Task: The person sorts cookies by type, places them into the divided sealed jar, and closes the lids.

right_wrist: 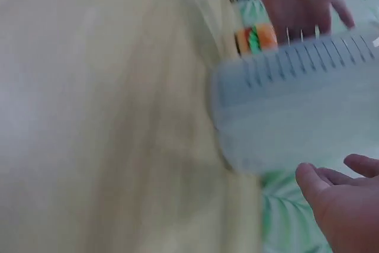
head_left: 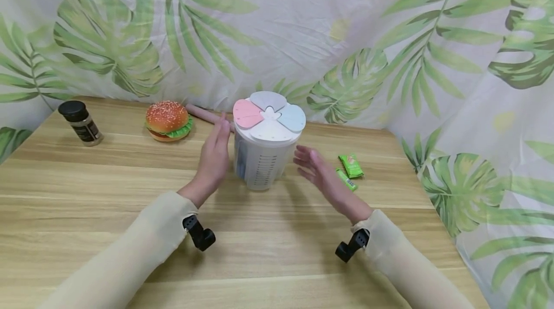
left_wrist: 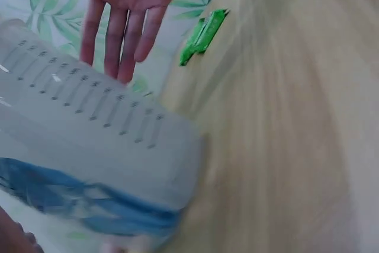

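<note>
Here's the left hand, fingers straight, gripping nothing, palm toward the lidded container; whether it touches, I can't tell. Opposite, the right hand is empty too, fingers loose, just beside the container. And that container stands upright between them on its own base, the palms perhaps guarding its sides. Sweeping from the left: a black-capped jar, upright; a burger, resting on its bun; a pink stick, partly hidden behind the left hand; then, past the container, two green packets lying near the right hand. Underneath, a wood-grain table; behind, a leaf-print cloth.
</note>
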### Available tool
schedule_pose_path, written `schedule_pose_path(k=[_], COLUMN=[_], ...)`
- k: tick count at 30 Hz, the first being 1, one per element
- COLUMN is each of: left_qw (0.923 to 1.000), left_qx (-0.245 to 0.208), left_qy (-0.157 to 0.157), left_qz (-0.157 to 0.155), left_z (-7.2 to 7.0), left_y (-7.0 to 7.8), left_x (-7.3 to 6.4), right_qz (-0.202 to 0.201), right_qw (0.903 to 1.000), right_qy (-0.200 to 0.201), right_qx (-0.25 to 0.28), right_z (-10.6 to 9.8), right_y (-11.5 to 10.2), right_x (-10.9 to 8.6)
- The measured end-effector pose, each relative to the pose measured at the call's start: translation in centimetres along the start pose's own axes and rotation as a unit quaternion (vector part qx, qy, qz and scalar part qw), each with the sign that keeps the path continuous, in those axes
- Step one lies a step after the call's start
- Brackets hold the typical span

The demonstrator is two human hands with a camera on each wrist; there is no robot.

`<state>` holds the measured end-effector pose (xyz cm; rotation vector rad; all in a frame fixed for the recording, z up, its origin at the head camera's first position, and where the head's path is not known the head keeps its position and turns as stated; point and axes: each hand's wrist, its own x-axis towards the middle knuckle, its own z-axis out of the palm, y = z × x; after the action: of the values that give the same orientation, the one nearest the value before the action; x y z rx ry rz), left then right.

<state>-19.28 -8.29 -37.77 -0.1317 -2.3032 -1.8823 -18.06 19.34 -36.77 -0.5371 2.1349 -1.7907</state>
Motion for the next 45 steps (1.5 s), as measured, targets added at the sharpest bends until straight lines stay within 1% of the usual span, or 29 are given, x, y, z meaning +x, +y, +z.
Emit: schedule_pose_path(k=[2, 4, 6, 8, 10, 13, 15, 17, 19, 21, 22, 24, 25, 26, 32, 37, 39, 43, 45], left_qw=[0.9978, 0.9907, 0.9793, 0.9656, 0.952, 0.9303, 0.9146, 0.8981, 0.8812, 0.868, 0.8623, 0.8537, 0.8512, 0.8504, 0.8551, 0.8539, 0.8557, 0.862, 0.8649], left_qx=[0.017, 0.034, 0.06, 0.095, 0.126, 0.167, 0.196, 0.226, 0.253, 0.269, 0.272, 0.275, 0.276, 0.274, 0.26, 0.259, 0.26, 0.26, 0.256], left_qy=[0.028, 0.052, 0.068, 0.07, 0.052, -0.001, -0.031, -0.048, -0.057, -0.06, -0.061, -0.062, -0.063, -0.063, -0.068, -0.074, -0.075, -0.07, -0.064], left_qz=[0.057, 0.121, 0.181, 0.232, 0.274, 0.327, 0.352, 0.374, 0.395, 0.413, 0.423, 0.437, 0.442, 0.445, 0.444, 0.445, 0.441, 0.43, 0.427], left_z=[-0.6, -1.2, -1.7, -2.1, -2.4, -2.6, -2.5, -2.5, -2.6, -2.7, -2.7, -2.8, -2.9, -2.9, -3.3, -3.4, -3.5, -3.4, -3.4], left_y=[0.8, 1.8, 2.8, 3.7, 4.5, 5.3, 5.6, 5.7, 5.7, 5.6, 5.6, 5.5, 5.5, 5.5, 5.4, 5.3, 5.3, 5.3, 5.3], left_x=[0.0, -0.1, -0.1, -0.2, -0.3, -0.5, -0.5, -0.5, -0.4, -0.4, -0.4, -0.3, -0.3, -0.2, -0.2, -0.2, -0.2, -0.3, -0.3], right_qz=[-0.029, -0.072, -0.125, -0.18, -0.229, -0.288, -0.312, -0.327, -0.336, -0.342, -0.345, -0.351, -0.354, -0.357, -0.372, -0.37, -0.372, -0.38, -0.382], right_qw=[0.9981, 0.9918, 0.9808, 0.9661, 0.9491, 0.9197, 0.9001, 0.8816, 0.8667, 0.8537, 0.8499, 0.8453, 0.844, 0.8439, 0.845, 0.8455, 0.8465, 0.8521, 0.8564], right_qy=[0.039, 0.08, 0.113, 0.128, 0.12, 0.085, 0.057, 0.033, 0.015, 0.006, 0.003, 0.0, -0.001, -0.002, -0.004, 0.0, 0.002, 0.005, 0.009], right_qx=[-0.037, -0.069, -0.099, -0.134, -0.179, -0.253, -0.299, -0.339, -0.369, -0.393, -0.398, -0.403, -0.403, -0.4, -0.385, -0.385, -0.381, -0.36, -0.347], right_z=[-0.7, -1.2, -1.6, -1.8, -2.1, -2.3, -2.3, -2.1, -1.9, -1.8, -1.7, -1.7, -1.7, -1.7, -1.7, -1.7, -1.7, -1.6, -1.6], right_y=[-0.6, -1.2, -2.0, -2.8, -3.6, -4.9, -5.7, -6.3, -6.6, -6.9, -7.0, -7.1, -7.1, -7.2, -7.2, -7.0, -6.8, -6.6, -6.6], right_x=[0.3, 0.6, 0.9, 1.1, 1.3, 1.5, 1.7, 1.8, 2.0, 2.2, 2.2, 2.4, 2.5, 2.5, 2.9, 3.0, 3.0, 3.2, 3.3])
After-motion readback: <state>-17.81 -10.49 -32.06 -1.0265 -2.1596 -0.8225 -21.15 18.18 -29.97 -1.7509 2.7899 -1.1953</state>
